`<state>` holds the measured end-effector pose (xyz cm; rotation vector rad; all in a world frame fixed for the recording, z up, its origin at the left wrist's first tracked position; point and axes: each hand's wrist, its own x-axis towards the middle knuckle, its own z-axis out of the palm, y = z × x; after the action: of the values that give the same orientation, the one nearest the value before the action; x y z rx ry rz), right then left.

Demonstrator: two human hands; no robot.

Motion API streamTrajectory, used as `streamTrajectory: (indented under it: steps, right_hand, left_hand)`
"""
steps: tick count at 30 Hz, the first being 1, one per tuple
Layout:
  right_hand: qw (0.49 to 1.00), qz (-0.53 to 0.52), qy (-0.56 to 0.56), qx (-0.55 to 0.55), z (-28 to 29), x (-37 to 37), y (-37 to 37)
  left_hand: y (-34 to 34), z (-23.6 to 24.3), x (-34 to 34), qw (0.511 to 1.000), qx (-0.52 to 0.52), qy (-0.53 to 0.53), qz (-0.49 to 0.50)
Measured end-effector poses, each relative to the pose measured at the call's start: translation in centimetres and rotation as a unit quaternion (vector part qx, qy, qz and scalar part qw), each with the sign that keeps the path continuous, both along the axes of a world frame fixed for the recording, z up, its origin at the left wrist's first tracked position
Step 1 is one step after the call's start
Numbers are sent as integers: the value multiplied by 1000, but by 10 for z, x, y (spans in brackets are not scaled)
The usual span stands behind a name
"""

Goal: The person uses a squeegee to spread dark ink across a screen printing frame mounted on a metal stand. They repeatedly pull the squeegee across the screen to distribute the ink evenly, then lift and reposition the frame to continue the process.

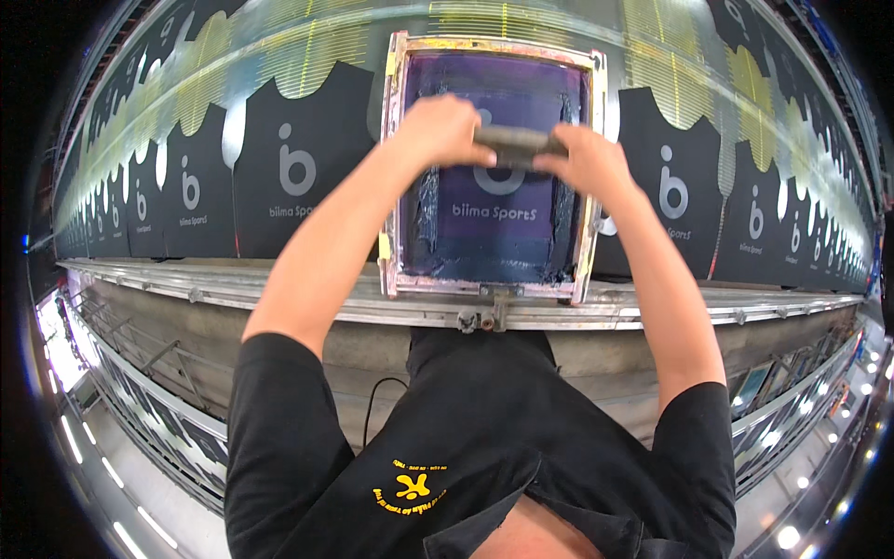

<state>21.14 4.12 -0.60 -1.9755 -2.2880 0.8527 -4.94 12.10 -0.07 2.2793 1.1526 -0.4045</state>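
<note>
A printing screen (494, 252) with a pale, ink-stained frame and dark purple mesh lies on the long table. Dark ink is smeared along the inside of its edges, and a light printed design shows through the middle. My left hand (447, 130) grips the left end of a grey-brown squeegee (512, 147), held across the upper half of the screen. My right hand (577, 158) grips the other end. The squeegee is slightly blurred, and its blade edge cannot be made out.
Rows of black shirt panels (275, 158) with light prints curve away on both sides over yellow-lined, shiny pallets (670, 56). A metal rail (372, 307) with a clamp (484, 317) runs along the table's near edge. More racks (158, 373) and a cable (368, 419) show lower down.
</note>
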Motion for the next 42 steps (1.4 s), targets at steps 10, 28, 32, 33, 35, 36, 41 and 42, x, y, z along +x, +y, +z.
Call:
streamTrajectory:
  steps: [10, 28, 32, 33, 35, 36, 41, 42]
  right_hand:
    - [983, -60, -17, 172, -67, -10, 11]
    - [984, -70, -21, 161, -60, 17, 100]
    - [974, -12, -3, 226, -75, 4, 25]
    - [974, 4, 20, 227, -72, -5, -7]
    - [980, 8, 40, 196, -73, -14, -67]
    - [975, 4, 53, 217, -69, -16, -90]
    - [978, 16, 100, 185, -58, -11, -146]
    - [982, 20, 103, 160, -53, -7, -137]
  left_hand:
    - [12, -47, 12, 988, 151, -22, 36]
    - [94, -52, 28, 981, 190, -33, 10]
    - [13, -44, 14, 985, 165, -27, 28]
    - [-19, -42, 4, 987, 153, -26, 30]
    - [-85, -53, -11, 985, 166, -46, 22]
    - [-109, -57, -17, 982, 181, -55, 21]
    - [-156, -35, -15, 995, 82, -56, 27]
    - [-146, -30, -12, 995, 69, -66, 21]
